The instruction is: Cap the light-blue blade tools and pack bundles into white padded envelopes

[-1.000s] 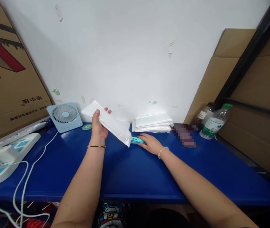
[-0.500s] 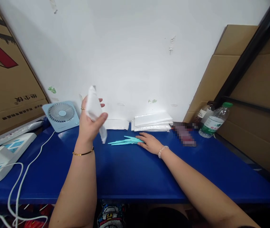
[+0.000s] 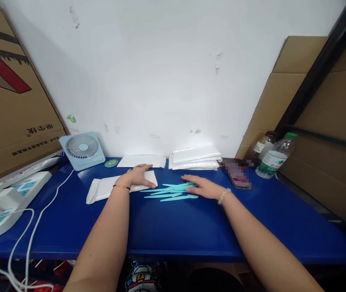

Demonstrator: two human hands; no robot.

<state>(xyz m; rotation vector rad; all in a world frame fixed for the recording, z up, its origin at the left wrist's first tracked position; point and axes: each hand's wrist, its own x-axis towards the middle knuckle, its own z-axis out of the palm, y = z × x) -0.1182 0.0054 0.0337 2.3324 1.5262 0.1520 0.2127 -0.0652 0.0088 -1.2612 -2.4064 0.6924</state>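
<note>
A white padded envelope (image 3: 101, 190) lies flat at a slant on the blue table. Over its right part rests my left hand (image 3: 137, 177), fingers spread, pressing on nothing else. Several thin turquoise sticks with pointed ends (image 3: 173, 190) are fanned out mid-table. My right hand (image 3: 203, 187) lies on their right ends with its fingers apart. Against the wall stand two groups of white envelopes: a low pile (image 3: 141, 160) behind my left hand and a taller stack (image 3: 195, 156) behind the sticks.
A light blue fan (image 3: 83, 150) and a round green disc (image 3: 111, 163) are at the back left. A white power strip (image 3: 24, 188) with cables lies far left. A blurred phone (image 3: 238, 176) and two bottles (image 3: 272, 162) are at the right, near cardboard.
My left hand has come down from the air and laid the white envelope on the table. The turquoise sticks are more spread out, and my right hand has shifted slightly right.
</note>
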